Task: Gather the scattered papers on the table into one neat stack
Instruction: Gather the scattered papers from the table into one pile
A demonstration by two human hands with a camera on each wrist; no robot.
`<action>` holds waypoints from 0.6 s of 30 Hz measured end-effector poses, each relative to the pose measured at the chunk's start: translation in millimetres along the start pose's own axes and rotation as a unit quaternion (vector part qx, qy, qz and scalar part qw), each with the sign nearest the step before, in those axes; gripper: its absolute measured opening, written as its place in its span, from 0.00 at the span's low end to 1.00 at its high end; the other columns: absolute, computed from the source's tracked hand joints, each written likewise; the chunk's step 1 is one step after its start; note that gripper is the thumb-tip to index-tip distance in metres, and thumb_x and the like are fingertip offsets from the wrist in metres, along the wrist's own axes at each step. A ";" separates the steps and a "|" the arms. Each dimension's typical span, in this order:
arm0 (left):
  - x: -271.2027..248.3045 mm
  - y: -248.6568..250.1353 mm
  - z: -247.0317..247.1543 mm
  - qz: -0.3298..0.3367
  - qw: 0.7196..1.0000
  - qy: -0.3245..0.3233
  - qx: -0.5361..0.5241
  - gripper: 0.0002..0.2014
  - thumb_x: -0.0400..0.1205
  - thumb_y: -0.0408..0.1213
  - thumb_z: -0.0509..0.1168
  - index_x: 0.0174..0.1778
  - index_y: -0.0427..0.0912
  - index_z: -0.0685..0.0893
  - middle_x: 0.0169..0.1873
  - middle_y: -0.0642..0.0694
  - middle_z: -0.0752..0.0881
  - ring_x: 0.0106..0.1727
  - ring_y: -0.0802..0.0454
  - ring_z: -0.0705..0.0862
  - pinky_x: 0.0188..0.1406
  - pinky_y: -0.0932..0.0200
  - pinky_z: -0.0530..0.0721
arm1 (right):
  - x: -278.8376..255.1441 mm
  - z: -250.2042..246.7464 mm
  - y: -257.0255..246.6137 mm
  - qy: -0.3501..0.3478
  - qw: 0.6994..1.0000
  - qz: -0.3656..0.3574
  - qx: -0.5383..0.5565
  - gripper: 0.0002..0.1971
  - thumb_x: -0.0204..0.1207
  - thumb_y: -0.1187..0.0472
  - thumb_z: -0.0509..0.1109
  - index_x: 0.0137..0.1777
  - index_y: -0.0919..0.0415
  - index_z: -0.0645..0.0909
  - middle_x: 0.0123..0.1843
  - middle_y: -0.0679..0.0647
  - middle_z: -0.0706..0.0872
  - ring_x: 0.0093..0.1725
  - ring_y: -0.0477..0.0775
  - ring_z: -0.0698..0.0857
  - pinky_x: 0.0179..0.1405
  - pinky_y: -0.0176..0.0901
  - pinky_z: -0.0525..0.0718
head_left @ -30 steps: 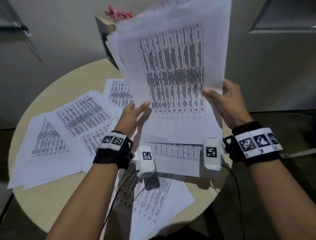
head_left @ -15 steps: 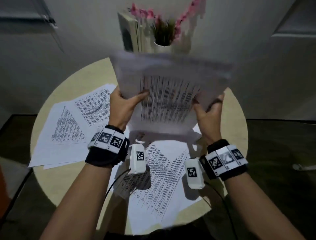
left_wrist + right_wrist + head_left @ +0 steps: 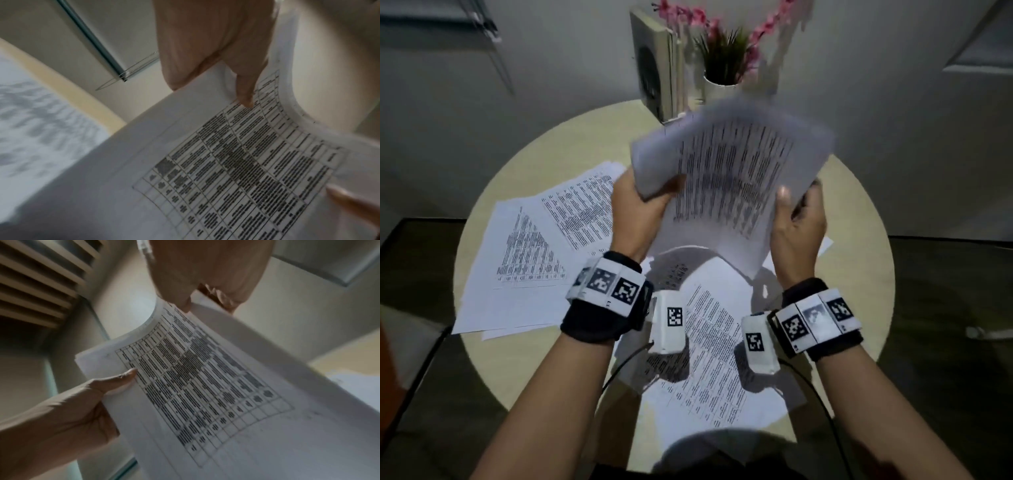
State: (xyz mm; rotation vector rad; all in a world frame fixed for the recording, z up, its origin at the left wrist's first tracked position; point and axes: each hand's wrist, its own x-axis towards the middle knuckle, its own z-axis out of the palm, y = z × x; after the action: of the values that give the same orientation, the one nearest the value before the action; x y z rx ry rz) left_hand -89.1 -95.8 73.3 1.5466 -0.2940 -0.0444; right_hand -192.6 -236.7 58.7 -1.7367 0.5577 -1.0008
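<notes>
The sheaf (image 3: 732, 185) hung above the counter (image 3: 859, 274), left hand (image 3: 637, 212) pinching its 9 o'clock edge, right hand (image 3: 796, 226) its 3 o'clock edge. Light, floppy and slippery, it probably wanted both side grips; loose sheets (image 3: 524, 260) lay at 9 o'clock

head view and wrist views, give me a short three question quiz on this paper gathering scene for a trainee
1. True or false: the held sheaf of papers lies flat on the round table.
2. Multiple choice: which hands grip the sheaf? A) the left hand only B) the right hand only C) both hands
3. Fill in: loose printed sheets lie on the table at the left and near the ___ edge, under the wrists.

Key:
1. False. It is held up in the air above the table.
2. C. Each hand grips one side, thumb on the printed face.
3. Near (front).
</notes>
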 end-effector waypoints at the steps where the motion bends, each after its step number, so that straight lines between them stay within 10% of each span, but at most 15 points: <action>1: -3.7 -10.9 0.0 -0.055 0.998 -0.017 0.015 0.13 0.71 0.33 0.76 0.49 0.44 0.84 0.45 0.41 0.88 0.47 0.48 0.85 0.53 0.49 0.85 | -4.7 4.2 7.0 -0.007 0.999 0.032 -0.001 0.09 0.82 0.66 0.60 0.61 0.63 0.73 0.51 0.46 0.84 0.43 0.29 0.79 0.51 0.29 0.79; 4: -7.7 -31.9 -5.5 -0.123 0.985 -0.085 0.083 0.16 0.74 0.31 0.73 0.57 0.31 0.84 0.51 0.33 0.88 0.48 0.48 0.85 0.53 0.53 0.84 | -14.8 21.3 18.0 -0.014 0.994 0.107 -0.020 0.20 0.83 0.66 0.59 0.74 0.69 0.66 0.60 0.48 0.76 0.57 0.37 0.75 0.57 0.31 0.74; 8: 8.7 -20.2 -30.5 -0.106 0.985 -0.087 0.103 0.13 0.81 0.36 0.64 0.30 0.43 0.78 0.27 0.49 0.79 0.26 0.61 0.78 0.28 0.69 0.77 | -10.8 44.5 13.8 0.013 0.994 0.111 -0.010 0.22 0.82 0.66 0.62 0.74 0.69 0.65 0.57 0.41 0.74 0.49 0.27 0.75 0.53 0.17 0.74; 12: 48.2 -23.1 -88.8 -0.137 0.990 0.011 0.029 0.03 0.82 0.34 0.64 0.44 0.40 0.82 0.37 0.53 0.83 0.35 0.62 0.79 0.29 0.79 0.79 | -17.9 90.4 13.0 -0.115 0.983 0.115 -0.081 0.13 0.80 0.65 0.65 0.63 0.66 0.76 0.49 0.51 0.82 0.46 0.44 0.82 0.43 0.30 0.78; 15: 80.6 -51.8 -144.5 -0.165 0.979 0.113 0.047 0.06 0.78 0.32 0.63 0.41 0.38 0.85 0.34 0.48 0.85 0.36 0.51 0.77 0.38 0.62 0.76 | -42.2 142.9 19.5 -0.197 0.962 0.145 -0.120 0.13 0.81 0.66 0.59 0.64 0.60 0.73 0.55 0.60 0.82 0.50 0.57 0.81 0.46 0.41 0.78; 18: 101.3 -86.6 -196.4 -0.233 0.946 0.165 0.151 0.09 0.77 0.27 0.57 0.32 0.40 0.76 0.30 0.44 0.75 0.33 0.47 0.69 0.35 0.58 0.68 | -65.0 193.4 22.0 -0.238 0.938 0.218 -0.123 0.16 0.82 0.70 0.54 0.67 0.59 0.68 0.55 0.57 0.77 0.35 0.47 0.75 0.27 0.24 0.75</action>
State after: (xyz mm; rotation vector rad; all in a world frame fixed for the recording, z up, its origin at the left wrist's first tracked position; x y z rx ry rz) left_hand 64.2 71.9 4.6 1.8688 0.3513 -0.1126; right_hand -65.6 -92.3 -13.0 -1.8755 0.7269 -0.1878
